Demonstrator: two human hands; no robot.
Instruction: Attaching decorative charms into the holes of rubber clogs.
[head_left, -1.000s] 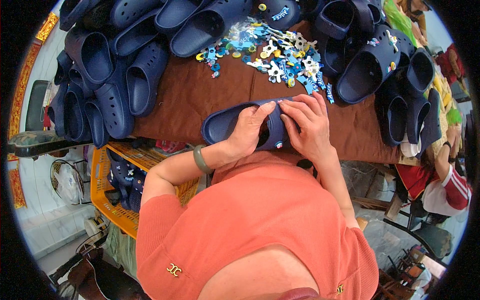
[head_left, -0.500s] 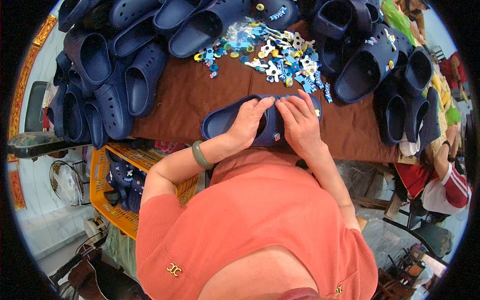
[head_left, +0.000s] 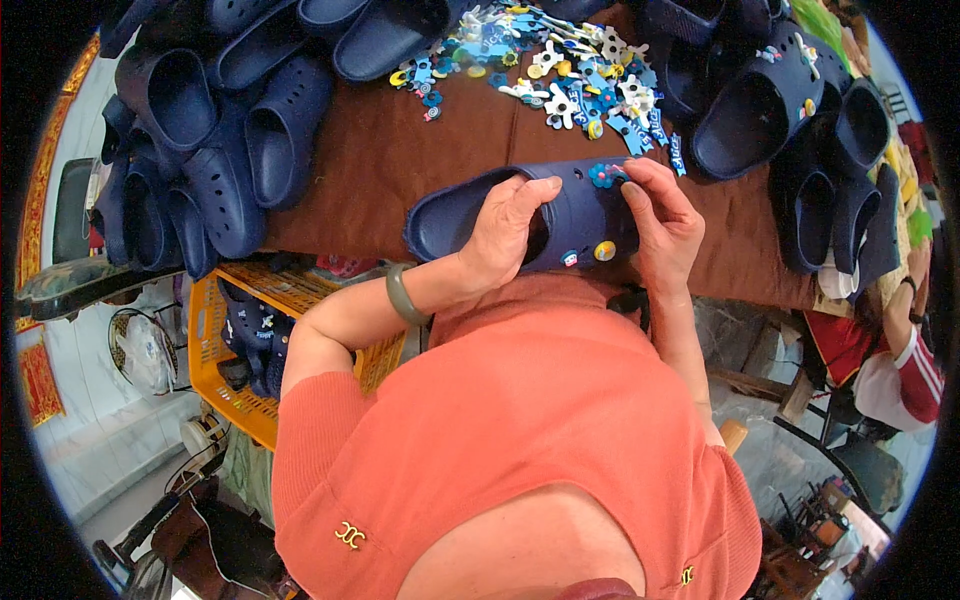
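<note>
A navy blue clog (head_left: pixel 455 215) lies on the brown cloth in front of me, its toe to the right. My left hand (head_left: pixel 500 230) grips it at the opening, thumb on top and fingers reaching inside. At the toe, my right hand (head_left: pixel 662 225) pinches a small pink and blue shoe charm (head_left: pixel 617 171) with thumb and forefinger. A blue flower charm (head_left: pixel 603 177) sits beside those fingertips. Lower on the clog's upper are a round yellow charm (head_left: pixel 604 250) and a small white and red charm (head_left: pixel 570 258). Part of the opening is covered by my left hand.
Beyond the clog lies a pile of loose charms (head_left: pixel 600 85) on the brown cloth (head_left: pixel 360 190). Navy clogs are heaped at left (head_left: pixel 230 200) and right (head_left: pixel 740 130). Below the table's left edge, an orange crate (head_left: pixel 235 405) holds decorated clogs. At far right is another person's arm (head_left: pixel 912 310).
My right hand has shifted right and slightly down, away from my left hand, uncovering the flower and yellow charms. My left hand stays on the clog. The view has tilted slightly.
</note>
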